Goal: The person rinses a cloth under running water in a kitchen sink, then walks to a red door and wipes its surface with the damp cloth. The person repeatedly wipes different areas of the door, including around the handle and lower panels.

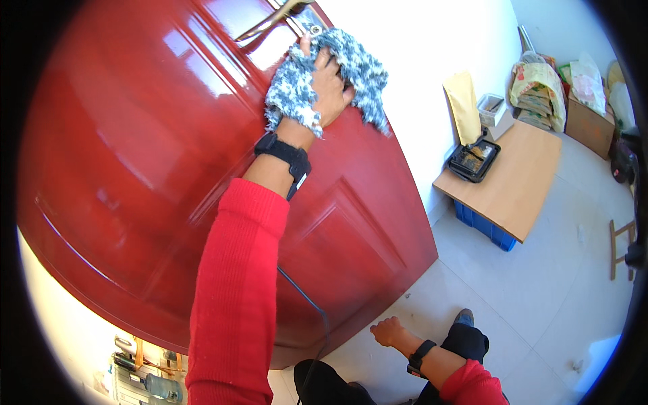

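Observation:
My left hand (330, 88) presses a fluffy grey-and-white cloth (360, 66) against a red panelled door (152, 152). The cloth bunches on both sides of the hand and partly covers the fingers and wrist. Just above it are a metal lever handle (271, 21) and a lock cylinder (315, 30) near the door's edge. My right hand (390, 331) hangs low near the door's bottom edge, its fingers curled, with nothing visible in it. Both wrists wear black bands.
A wooden board (521, 172) rests on a blue crate (483, 225) by the white wall, bearing an open black plastic tray (474, 161). Bags (536, 91) and a cardboard box (587, 124) stand behind. Water bottles (163, 388) lie at lower left. A thin cable (304, 293) hangs before the door.

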